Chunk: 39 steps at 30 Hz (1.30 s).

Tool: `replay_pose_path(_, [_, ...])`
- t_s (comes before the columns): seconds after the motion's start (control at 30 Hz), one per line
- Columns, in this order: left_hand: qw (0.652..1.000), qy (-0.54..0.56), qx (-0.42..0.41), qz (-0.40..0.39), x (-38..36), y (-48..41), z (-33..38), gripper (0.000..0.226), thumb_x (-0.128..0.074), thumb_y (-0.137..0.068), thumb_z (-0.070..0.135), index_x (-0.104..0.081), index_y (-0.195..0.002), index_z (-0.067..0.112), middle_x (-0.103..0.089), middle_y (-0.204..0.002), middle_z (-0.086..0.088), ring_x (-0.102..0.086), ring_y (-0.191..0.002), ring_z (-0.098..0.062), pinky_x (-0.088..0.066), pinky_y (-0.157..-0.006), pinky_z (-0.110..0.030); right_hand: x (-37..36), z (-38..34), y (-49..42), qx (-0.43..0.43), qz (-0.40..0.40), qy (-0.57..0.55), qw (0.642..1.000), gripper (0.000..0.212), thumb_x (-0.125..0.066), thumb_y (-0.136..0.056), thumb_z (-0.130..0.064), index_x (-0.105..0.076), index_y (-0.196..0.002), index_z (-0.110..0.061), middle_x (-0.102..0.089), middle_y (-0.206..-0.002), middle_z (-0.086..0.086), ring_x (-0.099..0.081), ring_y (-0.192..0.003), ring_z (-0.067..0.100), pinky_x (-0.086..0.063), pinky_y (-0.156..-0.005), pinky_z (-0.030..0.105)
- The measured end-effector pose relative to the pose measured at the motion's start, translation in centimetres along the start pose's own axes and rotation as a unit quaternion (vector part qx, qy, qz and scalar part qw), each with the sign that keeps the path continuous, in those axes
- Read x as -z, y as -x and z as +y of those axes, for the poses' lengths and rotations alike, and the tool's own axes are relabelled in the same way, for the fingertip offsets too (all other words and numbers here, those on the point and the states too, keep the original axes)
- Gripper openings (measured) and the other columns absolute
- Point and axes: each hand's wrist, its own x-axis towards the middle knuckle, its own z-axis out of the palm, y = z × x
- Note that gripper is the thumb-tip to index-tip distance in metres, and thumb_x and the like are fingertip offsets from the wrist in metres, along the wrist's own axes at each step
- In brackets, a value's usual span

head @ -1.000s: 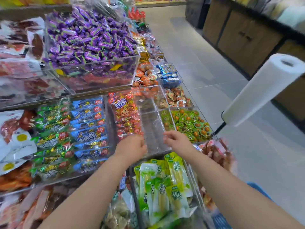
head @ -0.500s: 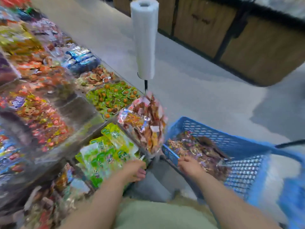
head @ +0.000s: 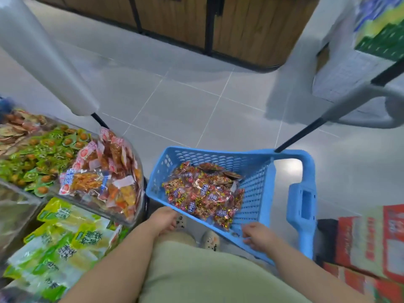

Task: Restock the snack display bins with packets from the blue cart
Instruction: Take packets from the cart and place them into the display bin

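The blue cart (head: 258, 193) stands on the floor right in front of me, with a heap of red snack packets (head: 203, 193) lying inside. My right hand (head: 258, 238) grips the cart's near rim, fingers curled over its edge. At the near-left corner of that rim is my left hand (head: 164, 218), fingers curled; whether it holds the rim is hidden. To the left are the clear display bins: orange-red packets (head: 105, 182), green packets (head: 43, 154) and yellow-green packets (head: 61, 237).
A roll of plastic bags (head: 43, 57) on a black rod leans over the bins. The cart's blue handle post (head: 302, 204) and black pole (head: 306, 132) rise at the right. Red cartons (head: 371, 248) are stacked at the lower right. A wooden counter (head: 240, 29) lies across the tiled aisle.
My view has swung right and down from the bins to the cart. My right hand slid along the cart's near rim, and my left hand moved from the bins to the rim's corner.
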Motion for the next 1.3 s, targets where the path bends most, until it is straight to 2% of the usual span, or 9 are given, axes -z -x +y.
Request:
replay_pose_path(0.13, [0.998,0.062,0.011,0.019,0.4,-2.2,3.1,0.018,-0.049,-0.095,0.015,-0.056,-0.080,0.006,-0.057,-0.072,-0.010,-0.055,-0.055,-0.020,-0.046,-0.048,-0.025,0.4,0.2,-1.3,-0.032,0.003,-0.040,0.999,0.033,-0.043,-0.093,-0.002,-0.039,-0.062,-0.012,-0.037,-0.058,0.006,-0.038,-0.054,0.017,-0.026,-0.042,0.019])
replay_pose_path(0.3, [0.999,-0.003,0.038,-0.001,2.4,-5.2,8.8,0.019,-0.045,-0.096,0.012,-0.051,-0.078,0.007,-0.049,-0.066,-0.008,-0.045,-0.054,-0.018,-0.037,-0.039,-0.019,0.2,-1.7,-3.4,-0.068,0.041,-0.097,0.992,0.020,-0.051,-0.093,-0.011,-0.054,-0.074,-0.016,-0.058,-0.077,0.006,-0.056,-0.074,0.024,-0.047,-0.062,0.029])
replay_pose_path(0.57, [0.966,-0.254,-0.003,-0.051,3.7,-10.8,16.3,0.014,-0.048,-0.096,0.012,-0.051,-0.082,0.009,-0.050,-0.070,-0.004,-0.048,-0.056,-0.013,-0.039,-0.048,-0.022,-1.2,-7.3,-9.0,-0.079,0.017,-0.080,0.994,0.023,-0.046,-0.096,-0.013,-0.052,-0.074,-0.018,-0.052,-0.071,-0.001,-0.050,-0.060,0.009,-0.044,-0.053,0.018])
replay_pose_path(0.67, [0.954,-0.295,-0.011,-0.058,3.7,-12.9,17.0,0.015,-0.043,-0.100,0.018,-0.049,-0.111,0.009,-0.053,-0.074,-0.001,-0.053,-0.060,-0.010,-0.040,-0.046,-0.021,-1.9,-8.4,-12.4,-0.092,-0.002,-0.068,0.993,0.022,-0.043,-0.096,-0.013,-0.055,-0.086,0.002,-0.044,-0.065,0.001,-0.039,-0.052,0.012,-0.036,-0.045,0.022])
replay_pose_path(0.73, [0.955,-0.288,-0.023,-0.063,3.4,-14.2,16.4,0.013,-0.041,-0.101,0.020,-0.048,-0.097,0.010,-0.049,-0.071,-0.003,-0.049,-0.058,-0.011,-0.039,-0.048,-0.022,-2.6,-8.4,-14.9,-0.086,-0.005,-0.053,0.995,0.028,-0.042,-0.096,-0.017,-0.058,-0.093,0.005,-0.040,-0.064,0.003,-0.031,-0.052,0.013,-0.027,-0.047,0.028])
replay_pose_path(0.8, [0.957,-0.280,-0.019,-0.072,3.1,-15.3,15.3,0.022,-0.039,-0.102,0.024,-0.046,-0.086,0.010,-0.046,-0.074,-0.006,-0.045,-0.060,-0.016,-0.037,-0.055,-0.026,-3.4,-8.4,-17.3,-0.059,0.011,-0.017,0.998,0.020,-0.044,-0.096,-0.019,-0.063,-0.100,-0.017,-0.055,-0.081,0.004,-0.043,-0.062,0.013,-0.033,-0.054,0.026])
replay_pose_path(0.93, [0.964,-0.255,0.020,-0.075,2.3,-17.4,12.2,0.034,-0.037,-0.102,0.026,-0.046,-0.130,0.008,-0.054,-0.084,-0.003,-0.052,-0.067,-0.013,-0.042,-0.056,-0.022,-4.9,-7.3,-21.8,-0.040,0.017,0.001,0.999,0.037,-0.051,-0.092,-0.012,-0.056,-0.128,-0.013,-0.059,-0.118,0.007,-0.055,-0.087,0.018,-0.043,-0.073,0.025])
replay_pose_path(1.1, [0.971,-0.221,0.058,-0.067,1.3,-18.9,9.2,0.036,-0.040,-0.101,0.024,-0.048,-0.130,0.005,-0.058,-0.087,-0.003,-0.056,-0.073,-0.014,-0.045,-0.061,-0.024,-7.0,-6.0,-24.9,-0.037,0.022,0.167,0.985,0.065,-0.062,-0.088,-0.028,-0.034,-0.144,-0.014,-0.029,-0.148,0.010,-0.037,-0.131,0.029,-0.033,-0.106,0.032])
replay_pose_path(1.3, [0.968,-0.231,0.059,-0.073,0.8,-18.8,7.0,0.021,-0.038,-0.101,0.023,-0.052,-0.110,0.009,-0.056,-0.088,-0.004,-0.054,-0.071,-0.014,-0.044,-0.059,-0.023,-7.8,-5.3,-24.3,-0.024,0.089,0.217,0.972,0.009,-0.053,-0.093,-0.024,-0.059,-0.087,-0.020,-0.053,-0.128,0.009,-0.050,-0.113,0.027,-0.046,-0.091,0.032])
